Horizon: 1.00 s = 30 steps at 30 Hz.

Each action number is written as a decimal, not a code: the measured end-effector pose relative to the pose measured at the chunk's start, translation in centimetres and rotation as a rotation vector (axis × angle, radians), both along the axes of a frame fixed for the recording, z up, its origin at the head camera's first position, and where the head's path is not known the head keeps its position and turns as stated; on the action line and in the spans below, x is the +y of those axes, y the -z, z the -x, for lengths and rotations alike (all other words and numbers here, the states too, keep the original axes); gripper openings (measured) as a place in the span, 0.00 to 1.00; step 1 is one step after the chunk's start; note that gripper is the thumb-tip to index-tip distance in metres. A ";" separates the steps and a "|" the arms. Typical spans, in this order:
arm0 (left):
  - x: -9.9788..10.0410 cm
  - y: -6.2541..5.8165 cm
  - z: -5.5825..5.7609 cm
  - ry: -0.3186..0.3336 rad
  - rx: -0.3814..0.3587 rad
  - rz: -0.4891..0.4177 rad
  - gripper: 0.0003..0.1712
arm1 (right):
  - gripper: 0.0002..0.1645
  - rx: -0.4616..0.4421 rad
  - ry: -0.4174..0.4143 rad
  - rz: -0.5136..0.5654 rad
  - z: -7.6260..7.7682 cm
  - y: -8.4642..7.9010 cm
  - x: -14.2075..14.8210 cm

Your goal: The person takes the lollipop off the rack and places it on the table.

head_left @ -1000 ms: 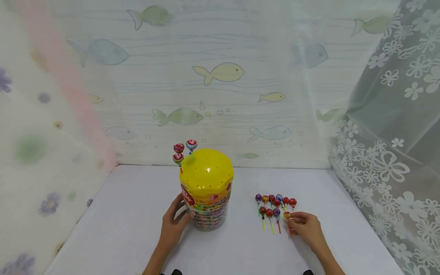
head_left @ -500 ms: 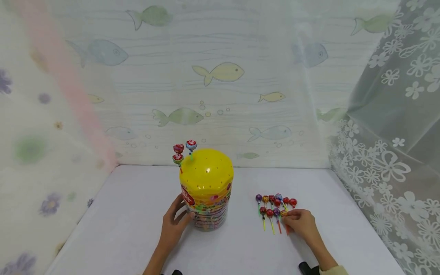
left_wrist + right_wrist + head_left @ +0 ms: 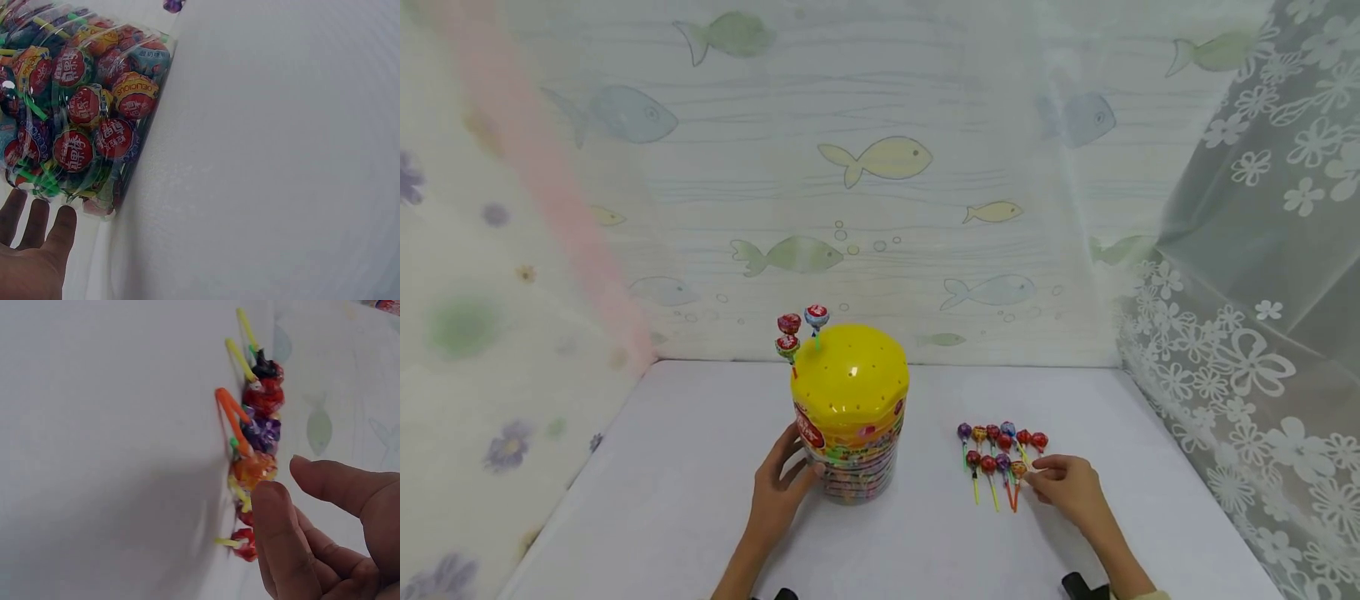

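A clear plastic jar (image 3: 859, 475) full of wrapped lollipops stands upright, topped by a yellow lid (image 3: 853, 371) dotted with small holes. Three lollipops (image 3: 787, 346) stick up at the lid's left edge. Against the jar's lower left side rests my left hand (image 3: 784, 479); its straight fingers (image 3: 59, 234) reach the jar's bottom in the left wrist view. Loose lollipops (image 3: 988, 465) lie in two rows on the table. Just right of an orange-wrapped lollipop (image 3: 1018, 469) is my right hand (image 3: 1071, 487), its thumb (image 3: 328, 481) and index finger apart with nothing between them.
The lollipops lie on a white table (image 3: 925, 550), to the right of the jar. A fish-print curtain (image 3: 880, 208) hangs at the table's back edge. On the right side hangs a sheer curtain (image 3: 1247, 367) with white flowers.
My right hand has moved the orange-wrapped lollipop left, up to the purple one, let go of it and drawn back slightly right. My left hand and the jar stay put.
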State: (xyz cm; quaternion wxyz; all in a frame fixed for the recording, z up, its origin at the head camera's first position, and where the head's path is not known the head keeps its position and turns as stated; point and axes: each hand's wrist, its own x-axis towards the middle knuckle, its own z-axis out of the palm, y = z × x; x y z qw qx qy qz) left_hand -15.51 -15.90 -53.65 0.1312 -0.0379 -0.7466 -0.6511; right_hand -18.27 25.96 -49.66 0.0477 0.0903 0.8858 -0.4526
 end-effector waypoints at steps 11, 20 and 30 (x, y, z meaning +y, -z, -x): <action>-0.2 0.1 -0.1 -0.006 -0.002 -0.002 0.43 | 0.20 0.268 -0.186 0.042 -0.1 -4.8 -1.9; -0.1 0.1 0.0 -0.006 0.006 0.006 0.42 | 0.14 0.515 -0.376 0.259 -0.2 -10.0 -8.0; 0.0 0.2 0.0 -0.013 -0.009 0.018 0.42 | 0.15 0.574 -0.569 0.307 1.2 -15.3 -14.0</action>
